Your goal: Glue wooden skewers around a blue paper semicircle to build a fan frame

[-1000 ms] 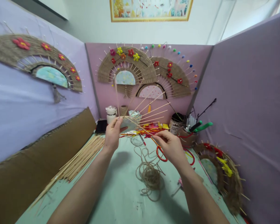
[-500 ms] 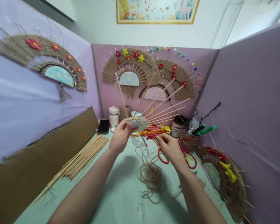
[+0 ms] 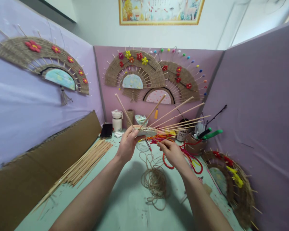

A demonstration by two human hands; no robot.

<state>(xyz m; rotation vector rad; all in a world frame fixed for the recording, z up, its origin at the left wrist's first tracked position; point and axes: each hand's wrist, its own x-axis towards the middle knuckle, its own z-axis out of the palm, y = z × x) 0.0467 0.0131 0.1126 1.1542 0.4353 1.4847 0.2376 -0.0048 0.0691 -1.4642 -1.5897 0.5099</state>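
Observation:
My left hand [image 3: 127, 142] grips the left end of a small pale fan base [image 3: 146, 132], thumb on top. Thin wooden sticks [image 3: 174, 110] fan out from the base, two on the left and several to the right. My right hand [image 3: 170, 150] is pinched to the right of and just below the base, its fingertips together on what looks like the twine, too thin to make out surely. Below the hands, a loose tangle of twine [image 3: 154, 183] lies on the table.
A bundle of sticks [image 3: 86, 162] and a cardboard strip [image 3: 48, 147] lie left. At the back stand a white jar [image 3: 117, 120], a twine spool [image 3: 130, 116] and a phone [image 3: 106, 130]. Right are a pen pot [image 3: 195, 144], red pipe cleaners [image 3: 168, 162] and a finished fan [image 3: 238, 186].
The base has tilted flatter and shifted slightly right and down, its sticks swinging lower to the right. My right hand has moved slightly left and down.

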